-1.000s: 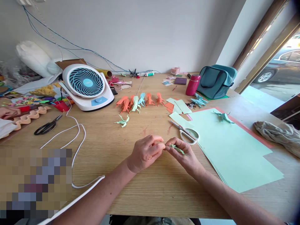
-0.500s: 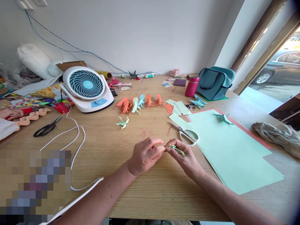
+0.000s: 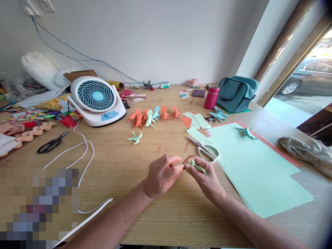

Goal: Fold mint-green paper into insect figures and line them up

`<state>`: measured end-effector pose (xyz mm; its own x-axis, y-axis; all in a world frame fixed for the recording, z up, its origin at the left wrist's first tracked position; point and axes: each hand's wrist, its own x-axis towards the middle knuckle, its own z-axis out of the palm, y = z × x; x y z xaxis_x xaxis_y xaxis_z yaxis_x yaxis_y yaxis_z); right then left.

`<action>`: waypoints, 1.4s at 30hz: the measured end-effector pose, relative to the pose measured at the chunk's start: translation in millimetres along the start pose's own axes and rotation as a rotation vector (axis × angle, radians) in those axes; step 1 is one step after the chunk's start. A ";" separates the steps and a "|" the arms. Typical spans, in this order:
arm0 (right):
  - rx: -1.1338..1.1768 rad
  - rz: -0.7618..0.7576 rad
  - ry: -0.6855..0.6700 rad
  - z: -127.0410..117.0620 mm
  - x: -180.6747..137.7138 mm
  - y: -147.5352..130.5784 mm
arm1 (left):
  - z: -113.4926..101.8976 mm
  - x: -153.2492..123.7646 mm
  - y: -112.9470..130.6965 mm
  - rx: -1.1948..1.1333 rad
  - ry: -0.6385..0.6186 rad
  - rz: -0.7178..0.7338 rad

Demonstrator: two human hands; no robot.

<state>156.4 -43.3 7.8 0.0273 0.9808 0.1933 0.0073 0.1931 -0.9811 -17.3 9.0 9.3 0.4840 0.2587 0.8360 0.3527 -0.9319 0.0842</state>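
My left hand (image 3: 161, 174) and my right hand (image 3: 204, 177) meet over the wooden table (image 3: 121, 162), just above its surface. Both pinch a small, partly folded light green paper figure (image 3: 196, 166). The left fingertips grip its left tip; the right fingers curl around its body. White-handled scissors (image 3: 206, 149) lie just beyond my right hand. A stack of light green paper sheets (image 3: 254, 169) lies to the right. A row of finished orange, green and blue paper figures (image 3: 153, 116) stands farther back, with one green figure (image 3: 135, 137) apart in front of it.
A white desk fan (image 3: 97, 100) stands at back left, its white cable (image 3: 83, 155) looping toward me. Black scissors (image 3: 50, 145) lie at left. A red bottle (image 3: 211, 97) and teal bag (image 3: 237, 93) are at back right; a grey cloth (image 3: 308, 152) lies far right.
Both hands keep working the green paper figure in nearly the same spot; only the fingers shifted slightly. The view tilted a little.
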 end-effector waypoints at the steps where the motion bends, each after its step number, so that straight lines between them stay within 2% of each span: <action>1: 0.007 -0.005 0.005 0.2 -0.2 0.9 | -0.6 0.0 -0.2 0.007 -0.005 0.009; 4: 0.017 -0.031 0.022 0.3 -0.3 4.5 | -2.1 0.3 0.6 -0.023 -0.033 -0.014; 6: 0.001 -0.070 0.033 -0.2 -0.4 6.5 | -3.4 2.1 3.5 -0.128 -0.063 -0.104; 8: -0.036 -0.110 0.035 -1.1 -0.6 8.0 | -4.9 5.6 7.7 -0.275 -0.097 -0.255; 14: -0.180 -0.201 0.045 -3.2 -0.7 10.7 | -7.0 18.5 11.9 -0.669 -0.176 -0.839; 17: -0.270 -0.294 0.042 -4.5 0.9 10.6 | -6.1 20.6 8.6 -0.904 -0.245 -1.054; 20: -0.340 -0.351 0.008 -6.1 2.1 9.7 | -5.4 20.3 5.5 -1.076 -0.261 -1.208; 30: -0.278 -0.246 -0.106 -9.1 4.0 6.7 | -7.1 18.3 -2.6 -1.332 -0.318 -1.403; 42: -0.204 -0.230 -0.128 -9.4 3.1 7.9 | -7.6 15.4 -6.5 -1.337 -0.363 -1.406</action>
<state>165.9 -39.0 0.6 -0.1240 0.9102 0.3951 0.1992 0.4129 -0.8887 -18.3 17.1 25.7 0.6228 0.7263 -0.2909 -0.0732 0.4243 0.9025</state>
